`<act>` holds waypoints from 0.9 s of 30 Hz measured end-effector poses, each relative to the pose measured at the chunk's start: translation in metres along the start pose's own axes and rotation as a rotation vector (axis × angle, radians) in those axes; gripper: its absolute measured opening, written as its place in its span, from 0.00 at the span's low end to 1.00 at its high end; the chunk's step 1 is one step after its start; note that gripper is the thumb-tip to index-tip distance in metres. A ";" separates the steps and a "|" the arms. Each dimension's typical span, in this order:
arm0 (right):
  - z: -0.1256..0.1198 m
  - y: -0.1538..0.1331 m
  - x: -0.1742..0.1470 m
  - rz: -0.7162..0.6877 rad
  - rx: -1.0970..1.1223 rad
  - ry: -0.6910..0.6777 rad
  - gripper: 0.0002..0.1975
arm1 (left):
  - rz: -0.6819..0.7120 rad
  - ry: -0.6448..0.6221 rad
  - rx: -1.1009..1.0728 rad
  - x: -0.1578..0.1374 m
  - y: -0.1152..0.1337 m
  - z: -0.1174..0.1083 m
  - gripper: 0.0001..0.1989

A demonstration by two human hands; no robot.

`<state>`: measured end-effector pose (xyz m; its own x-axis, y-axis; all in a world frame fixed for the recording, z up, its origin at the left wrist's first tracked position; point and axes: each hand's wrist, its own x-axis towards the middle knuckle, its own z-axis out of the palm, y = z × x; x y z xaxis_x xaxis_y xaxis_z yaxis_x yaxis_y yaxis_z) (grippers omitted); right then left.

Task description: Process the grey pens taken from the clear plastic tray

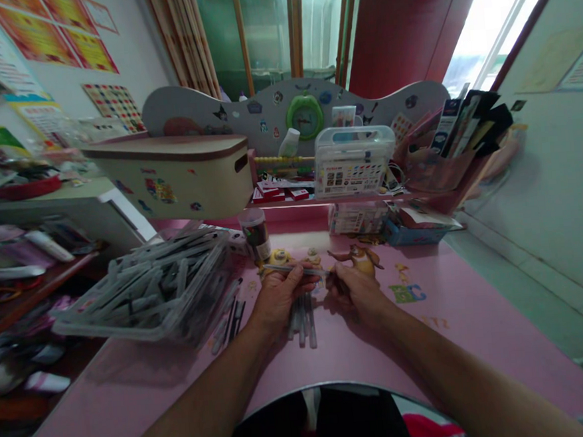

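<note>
My left hand is closed around a slim grey, see-through pen, held nearly level above the desk. At the pen's right end, the fingers of my right hand are pinched together; what lies between them is too small and blurred to name. Below my hands, several grey pens lie side by side on the pink desk. A few darker pens rest to the left of my left forearm. Farther left stands a clear plastic bin heaped with similar pens.
Behind my hands is a clear cup with a dark label. A shelf along the back bears a lidded cream box, a clear carry case and a pen holder. A blue box sits beneath it.
</note>
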<state>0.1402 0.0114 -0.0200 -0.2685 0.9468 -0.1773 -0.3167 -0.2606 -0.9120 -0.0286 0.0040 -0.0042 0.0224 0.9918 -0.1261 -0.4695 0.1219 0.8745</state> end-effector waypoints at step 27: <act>0.000 0.002 0.001 0.005 0.007 -0.092 0.21 | 0.042 -0.005 0.117 -0.002 -0.001 0.001 0.20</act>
<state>0.1396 0.0118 -0.0218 -0.3525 0.9242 -0.1466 -0.3219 -0.2669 -0.9084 -0.0275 0.0022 -0.0042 0.0091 0.9962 -0.0862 -0.3642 0.0836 0.9276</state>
